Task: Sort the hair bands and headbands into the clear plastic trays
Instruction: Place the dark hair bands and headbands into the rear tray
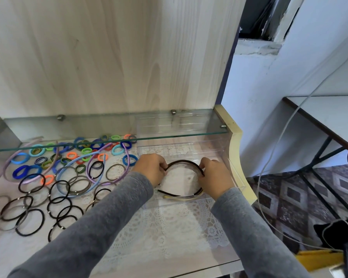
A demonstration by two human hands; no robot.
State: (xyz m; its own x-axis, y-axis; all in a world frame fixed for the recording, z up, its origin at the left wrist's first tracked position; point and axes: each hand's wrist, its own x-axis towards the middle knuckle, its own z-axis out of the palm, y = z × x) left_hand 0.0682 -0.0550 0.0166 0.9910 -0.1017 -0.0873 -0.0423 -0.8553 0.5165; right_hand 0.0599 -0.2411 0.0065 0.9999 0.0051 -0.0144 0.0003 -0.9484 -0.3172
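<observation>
The table (169,233), covered with a lace cloth, carries everything. Above its far part a glass shelf (109,129) reaches over, so at twelve o'clock there is little room upward.

The clear tray (237,177) stands at the right side of the table. Its right wall is at three o'clock from the hands and just beside the cream edge of the furniture. Its near wall is at six o'clock.

At nine o'clock the loose hair bands (58,177) lie spread well apart from the tray, with some pastel headbands (92,185) among them. I judge they are still to be sorted.

Inside the tray a few headbands (181,196) already lie flat, their ends showing near the front wall.

The dark headband (184,161) is over them, held between both hands. Its arch points to twelve o'clock and its open ends to six, and its width runs from nine to three.

The left hand (152,168) grips the left side with curled fingers, and the right hand (215,175) grips the right side. Both are equally near.

To lay it down, I think the hands must lower it straight, keeping the arch away from the far wall.
</observation>
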